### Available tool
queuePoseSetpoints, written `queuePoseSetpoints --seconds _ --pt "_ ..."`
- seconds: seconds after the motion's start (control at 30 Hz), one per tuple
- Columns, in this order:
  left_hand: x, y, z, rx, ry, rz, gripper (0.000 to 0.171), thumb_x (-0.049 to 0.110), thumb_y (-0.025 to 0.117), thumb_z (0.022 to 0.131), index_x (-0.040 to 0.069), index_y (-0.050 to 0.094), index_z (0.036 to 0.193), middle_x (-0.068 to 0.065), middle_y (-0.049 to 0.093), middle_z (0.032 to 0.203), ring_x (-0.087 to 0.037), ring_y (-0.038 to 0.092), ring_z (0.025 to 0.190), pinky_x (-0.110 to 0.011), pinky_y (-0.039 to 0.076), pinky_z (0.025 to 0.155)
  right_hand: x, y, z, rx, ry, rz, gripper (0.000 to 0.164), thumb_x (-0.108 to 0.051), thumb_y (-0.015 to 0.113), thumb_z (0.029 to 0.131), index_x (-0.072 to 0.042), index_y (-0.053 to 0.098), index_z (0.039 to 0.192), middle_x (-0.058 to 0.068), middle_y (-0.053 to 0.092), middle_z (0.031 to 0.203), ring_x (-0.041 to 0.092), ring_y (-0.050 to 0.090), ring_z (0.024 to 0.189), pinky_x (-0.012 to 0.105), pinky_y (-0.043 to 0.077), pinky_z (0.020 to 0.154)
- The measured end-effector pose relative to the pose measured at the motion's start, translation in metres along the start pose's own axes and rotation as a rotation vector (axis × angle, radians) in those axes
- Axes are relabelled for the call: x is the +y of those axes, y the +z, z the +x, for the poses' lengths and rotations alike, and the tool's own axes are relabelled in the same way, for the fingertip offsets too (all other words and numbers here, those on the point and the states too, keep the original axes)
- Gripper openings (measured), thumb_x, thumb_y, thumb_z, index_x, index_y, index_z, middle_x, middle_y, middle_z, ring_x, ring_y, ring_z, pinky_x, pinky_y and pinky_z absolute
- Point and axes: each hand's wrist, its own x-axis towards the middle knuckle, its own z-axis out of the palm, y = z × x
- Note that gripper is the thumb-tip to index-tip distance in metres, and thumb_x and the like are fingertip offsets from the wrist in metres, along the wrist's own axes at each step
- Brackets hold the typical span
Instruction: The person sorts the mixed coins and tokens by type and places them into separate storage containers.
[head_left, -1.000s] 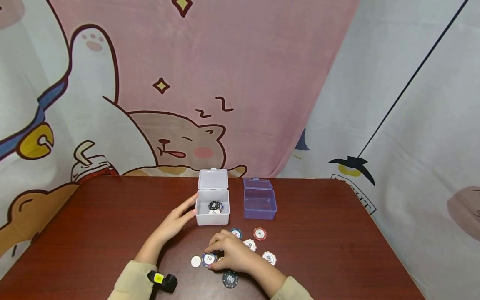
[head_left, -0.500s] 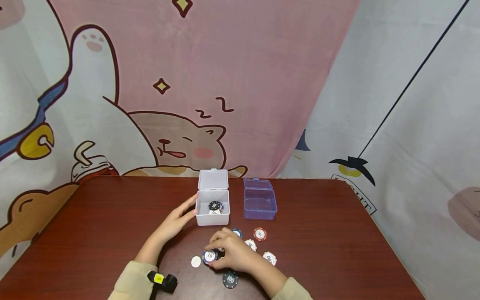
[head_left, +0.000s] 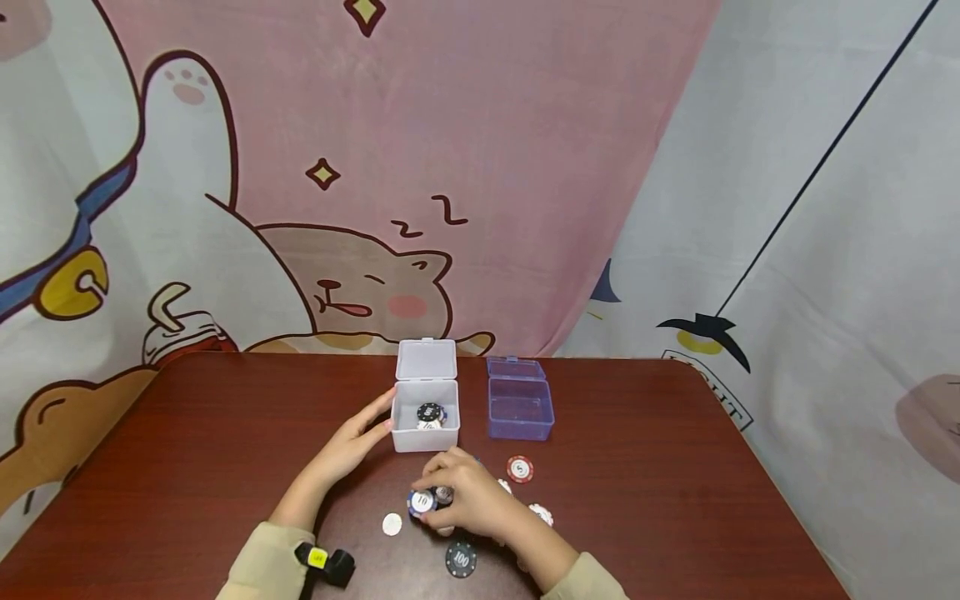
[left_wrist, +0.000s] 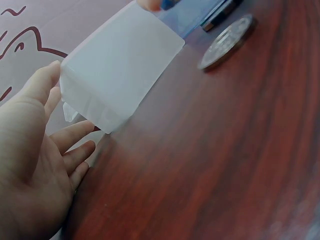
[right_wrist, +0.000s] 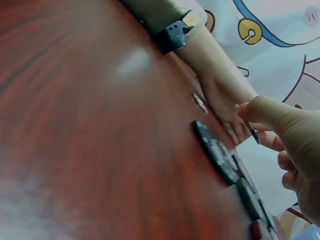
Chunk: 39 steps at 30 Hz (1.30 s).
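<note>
My right hand [head_left: 471, 502] pinches a blue-and-white poker chip [head_left: 422, 503] marked 10 between thumb and fingers. In the right wrist view the chip [right_wrist: 254, 133] appears edge-on, lifted off the table. My left hand [head_left: 351, 446] touches the left side of a white plastic box [head_left: 425, 440] with fairly straight fingers; its lid stands raised. Inside the box lie a black chip [head_left: 430, 412] and others partly beneath it. A black chip [head_left: 461, 559] marked 100 lies just below my right hand, which partly hides other chips.
A translucent purple box [head_left: 519, 429] with its lid raised stands right of the white one. A red chip [head_left: 520, 469], a white chip [head_left: 542, 514] and a small white disc [head_left: 392, 524] lie on the brown table [head_left: 660, 500]. A patterned cloth [head_left: 525, 167] hangs behind.
My right hand has moved slightly up toward the white box, carrying the blue-and-white poker chip away from the small white disc. My left hand stays against the box.
</note>
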Motion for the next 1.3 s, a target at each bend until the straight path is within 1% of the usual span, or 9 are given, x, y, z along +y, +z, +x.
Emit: queuePoseSetpoints --seconds 0.3,0.57,0.73,0.9,1.07,1.3 --pt "0.002 0.001 -0.002 0.006 0.002 -0.003 0.051 0.003 0.05 0.098 -0.005 0.033 0.146 -0.029 0.035 0.144 -0.042 0.029 0.134 -0.063 0.023 0.103 -0.002 -0.013 0.006 0.058 -0.022 -0.012 0.035 -0.018 0.084 0.069 -0.009 0.076 0.102 -0.004 0.063 0.099 0.01 0.052 0.097 0.02 0.042 0.085" --pt "0.0 0.001 -0.001 0.009 0.01 -0.012 0.051 0.002 0.05 0.098 -0.005 0.033 0.146 -0.029 0.036 0.143 -0.041 0.03 0.133 -0.062 0.023 0.103 -0.004 -0.028 0.018 0.095 -0.011 -0.031 0.034 -0.019 0.084 0.068 -0.012 0.076 0.1 -0.006 0.064 0.099 0.009 0.051 0.091 0.02 0.043 0.08" --pt "-0.001 0.0 -0.001 0.014 0.005 -0.002 0.051 0.003 0.051 0.098 -0.002 0.034 0.146 -0.028 0.037 0.144 -0.041 0.03 0.133 -0.062 0.024 0.103 -0.002 -0.033 0.024 0.107 -0.023 -0.041 0.032 -0.019 0.084 0.069 -0.011 0.076 0.099 -0.005 0.063 0.1 0.01 0.051 0.093 0.022 0.044 0.08" --pt "-0.003 -0.001 -0.001 0.01 0.021 -0.009 0.052 0.005 0.052 0.098 -0.003 0.034 0.146 -0.029 0.037 0.143 -0.041 0.031 0.133 -0.063 0.024 0.102 0.002 -0.035 0.029 0.13 -0.034 -0.032 0.035 -0.019 0.084 0.069 -0.01 0.076 0.102 -0.003 0.064 0.102 0.012 0.052 0.097 0.023 0.044 0.084" --pt "-0.004 -0.001 0.0 0.011 0.035 -0.009 0.051 0.004 0.052 0.098 -0.005 0.034 0.145 -0.03 0.038 0.142 -0.042 0.032 0.132 -0.063 0.024 0.102 0.004 -0.038 0.035 0.148 -0.037 -0.048 0.034 -0.018 0.084 0.069 -0.011 0.076 0.101 -0.003 0.064 0.099 0.012 0.052 0.092 0.022 0.044 0.079" --pt "-0.002 -0.001 -0.001 0.013 0.026 0.0 0.051 0.006 0.052 0.098 -0.005 0.034 0.145 -0.03 0.038 0.142 -0.042 0.031 0.132 -0.063 0.023 0.102 0.007 -0.042 0.041 0.168 -0.014 -0.039 0.032 -0.017 0.083 0.07 -0.009 0.076 0.1 -0.002 0.064 0.099 0.012 0.05 0.088 0.022 0.044 0.074"
